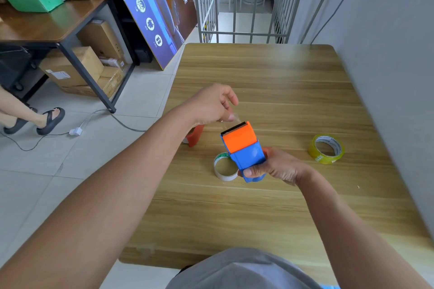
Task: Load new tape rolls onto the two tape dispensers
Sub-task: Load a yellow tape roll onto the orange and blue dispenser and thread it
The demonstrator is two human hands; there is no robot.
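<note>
From the head view, the right hand [277, 166] grips the blue-and-orange dispenser [244, 148] above the wooden table [258, 73]. The left hand [211, 105] pinches a clear tape end [234, 117] at the dispenser's blade. Left of the dispenser lie an empty core [224, 168] and a red dispenser [195, 135]; right of it lies a yellowish tape roll [326, 148], well apart. Beyond the dispenser the wood runs to the table's far edge. A poster [152, 7] far to the dispenser's left reads "的未来".

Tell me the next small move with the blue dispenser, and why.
Probably draw the tape end down over the toothed blade and tear it there. The left hand pinches that clear end just above the blade, and the right hand grips the blue dispenser, so it looks nearly threaded. The red dispenser and yellowish roll lie on the table.
</note>
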